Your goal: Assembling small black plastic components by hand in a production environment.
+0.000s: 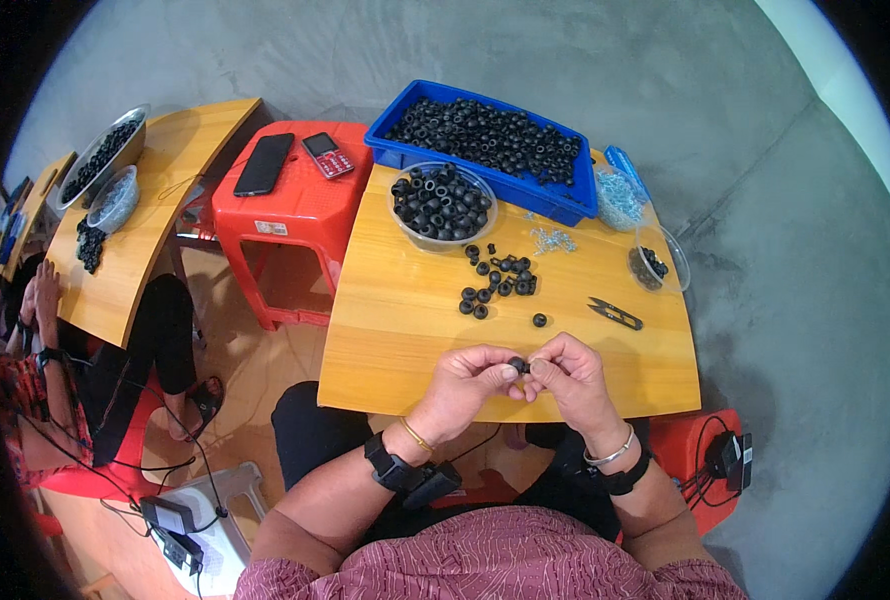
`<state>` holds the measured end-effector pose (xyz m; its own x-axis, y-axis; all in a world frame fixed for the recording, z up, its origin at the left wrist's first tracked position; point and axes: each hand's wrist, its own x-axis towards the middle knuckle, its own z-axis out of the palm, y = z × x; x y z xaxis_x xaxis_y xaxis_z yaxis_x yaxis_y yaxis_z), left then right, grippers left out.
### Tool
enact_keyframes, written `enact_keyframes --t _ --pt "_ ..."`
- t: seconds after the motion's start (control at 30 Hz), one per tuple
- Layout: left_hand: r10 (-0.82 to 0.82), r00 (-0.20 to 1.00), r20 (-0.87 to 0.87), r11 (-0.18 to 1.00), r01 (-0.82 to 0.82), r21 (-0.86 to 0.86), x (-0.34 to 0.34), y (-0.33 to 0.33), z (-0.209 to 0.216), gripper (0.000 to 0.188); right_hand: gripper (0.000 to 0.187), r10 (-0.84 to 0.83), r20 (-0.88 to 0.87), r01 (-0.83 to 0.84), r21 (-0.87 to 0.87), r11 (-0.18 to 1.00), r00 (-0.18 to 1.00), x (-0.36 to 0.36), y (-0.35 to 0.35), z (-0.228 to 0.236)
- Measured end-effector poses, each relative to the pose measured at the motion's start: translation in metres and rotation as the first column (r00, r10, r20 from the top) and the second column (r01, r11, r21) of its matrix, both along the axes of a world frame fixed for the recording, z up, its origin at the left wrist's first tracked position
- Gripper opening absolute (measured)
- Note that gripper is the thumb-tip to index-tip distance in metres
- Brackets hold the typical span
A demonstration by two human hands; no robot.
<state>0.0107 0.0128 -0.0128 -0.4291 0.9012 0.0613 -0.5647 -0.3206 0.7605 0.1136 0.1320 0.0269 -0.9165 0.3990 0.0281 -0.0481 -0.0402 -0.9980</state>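
Above the near edge of the wooden table point(395, 350), my two hands meet at the fingertips. My left hand point(465, 385) pinches a small round black plastic cap point(517, 364). My right hand point(575, 388) is closed at the cap's right side, its thumb and forefinger pressed on a small dark piece mostly hidden by the fingers. Just beyond lies a single black cap point(539, 320). Farther left is a loose group of black caps point(506, 288), some with a hole facing up. A pair of thread snips point(616, 313) lies to the right.
Along the table's back stand a blue tray point(485, 165) of black parts, a clear bowl point(443, 243) of caps and a tub point(620, 203) of screws. Loose screws point(553, 240) lie before them. A red stool point(290, 215) holds two phones. Another person sits at the left table point(115, 290).
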Motion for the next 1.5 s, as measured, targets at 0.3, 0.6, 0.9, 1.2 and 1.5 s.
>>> enact_keyframes --t 0.3,0.6,0.9,1.2,1.5 --pt "-0.017 0.999 0.047 0.999 0.019 -0.028 -0.001 -0.001 0.004 0.015 0.007 -0.042 -0.003 0.042 -0.015 0.999 0.999 -0.001 -0.001 -0.003" --pt "-0.043 0.997 0.067 0.999 0.043 -0.004 -0.001 -0.001 0.005 0.016 0.008 -0.058 -0.024 0.056 -0.084 0.995 0.998 0.0 0.0 -0.005" --pt "-0.042 0.997 0.064 0.999 0.042 0.008 -0.001 -0.001 0.004 0.016 0.008 -0.048 -0.015 0.047 -0.03 0.998 0.999 0.0 -0.002 -0.003" --pt "-0.015 0.999 -0.046 0.997 0.011 -0.082 -0.001 -0.001 0.001 0.014 0.008 -0.047 0.005 0.046 0.117 0.992 0.999 0.001 -0.006 0.001" --pt "-0.043 0.999 0.014 0.992 0.045 -0.114 -0.002 -0.001 0.004 0.01 0.009 -0.092 -0.096 0.116 0.283 0.952 0.991 -0.004 -0.006 -0.01"
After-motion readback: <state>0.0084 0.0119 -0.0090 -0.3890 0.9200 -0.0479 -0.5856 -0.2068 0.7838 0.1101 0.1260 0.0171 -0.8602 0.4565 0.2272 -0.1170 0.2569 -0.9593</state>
